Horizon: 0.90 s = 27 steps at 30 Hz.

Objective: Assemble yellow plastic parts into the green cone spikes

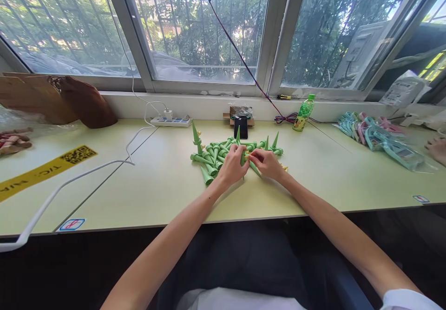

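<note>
On table point(121, 198), green cones point(215, 151), several pointing up

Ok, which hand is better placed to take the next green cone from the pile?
Left, probably: the left hand is right beside most of the green cones. The right hand is farther from them, its fingers at a small yellow piece. Both look busy now.

— What's under the left hand point(234, 161)?
— Part of the heap of green cones point(215, 152), covered by it. Yellow bit point(247, 156) at the right hand's point(266, 161) fingertips: too small to make out.
— Yellow strip point(49, 171)?
— Runs off at the left edge of view.
— Far right?
— Another person's hand point(437, 148), cut by the edge. Bottle point(304, 115): print too small to read.
</note>
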Motion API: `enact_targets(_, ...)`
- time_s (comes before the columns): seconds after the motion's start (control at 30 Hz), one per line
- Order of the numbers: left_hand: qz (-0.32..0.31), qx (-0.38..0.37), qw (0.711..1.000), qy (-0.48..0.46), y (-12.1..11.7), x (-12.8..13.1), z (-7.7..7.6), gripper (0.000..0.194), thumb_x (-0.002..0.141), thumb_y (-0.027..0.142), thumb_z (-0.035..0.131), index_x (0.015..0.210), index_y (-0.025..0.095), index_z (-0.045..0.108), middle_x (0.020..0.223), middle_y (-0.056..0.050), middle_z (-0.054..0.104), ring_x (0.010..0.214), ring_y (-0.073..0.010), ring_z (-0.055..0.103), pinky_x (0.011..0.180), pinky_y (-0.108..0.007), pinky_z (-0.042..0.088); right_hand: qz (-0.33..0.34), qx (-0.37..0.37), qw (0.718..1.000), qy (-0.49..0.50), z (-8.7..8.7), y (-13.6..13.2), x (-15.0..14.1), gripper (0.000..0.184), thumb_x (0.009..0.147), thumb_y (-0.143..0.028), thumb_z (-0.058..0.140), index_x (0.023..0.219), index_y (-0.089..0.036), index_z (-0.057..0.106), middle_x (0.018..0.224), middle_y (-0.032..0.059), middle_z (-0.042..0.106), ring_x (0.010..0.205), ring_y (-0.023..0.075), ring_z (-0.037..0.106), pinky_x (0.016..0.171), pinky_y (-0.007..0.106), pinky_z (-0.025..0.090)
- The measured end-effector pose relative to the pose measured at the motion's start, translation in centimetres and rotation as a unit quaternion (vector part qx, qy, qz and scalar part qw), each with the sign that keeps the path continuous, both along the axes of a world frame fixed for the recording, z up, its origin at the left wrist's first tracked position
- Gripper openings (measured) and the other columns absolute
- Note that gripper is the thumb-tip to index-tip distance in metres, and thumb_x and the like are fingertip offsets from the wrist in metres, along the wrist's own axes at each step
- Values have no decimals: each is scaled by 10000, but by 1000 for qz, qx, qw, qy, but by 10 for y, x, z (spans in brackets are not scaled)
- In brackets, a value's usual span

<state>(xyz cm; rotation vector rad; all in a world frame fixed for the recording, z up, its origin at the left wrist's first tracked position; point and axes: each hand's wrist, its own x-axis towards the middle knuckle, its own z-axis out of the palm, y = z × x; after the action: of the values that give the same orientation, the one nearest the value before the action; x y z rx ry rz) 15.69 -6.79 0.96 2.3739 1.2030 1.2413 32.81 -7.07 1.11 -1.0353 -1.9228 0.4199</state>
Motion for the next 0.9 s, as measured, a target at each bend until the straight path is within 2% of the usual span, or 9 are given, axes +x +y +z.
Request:
enact_targets(0.3,-1,0,1000,3,0,0,0,322,827,170,602,1146,174,553,1069,-82,528,733,-145,564,717,-305,515,-29,-7,1000,1,-1,0,0,361,963,-409,471,699,-184,571,559,-8,520,510,124,411,525,277,318)
enact_targets(0.5,0,6,1000,-4,0,0,0,303,849,184,591,1149,175,557,1077,-88,533,748,-147,572,715,-303,515,-5,5,1000,10,1,-1,0,228,907,-387,576,877,-172,648,731,29,648,591,139,518,578,272,395)
enact_targets(0.9,-4,-1,1000,3,-1,0,2,303,830,167,598,1130,176,560,1050,-77,530,751,-149,572,717,-300,510,7,-7,1000,-2,0,0,-1,180,902,-314,549,816,-174,623,679,24,638,576,145,520,576,285,401)
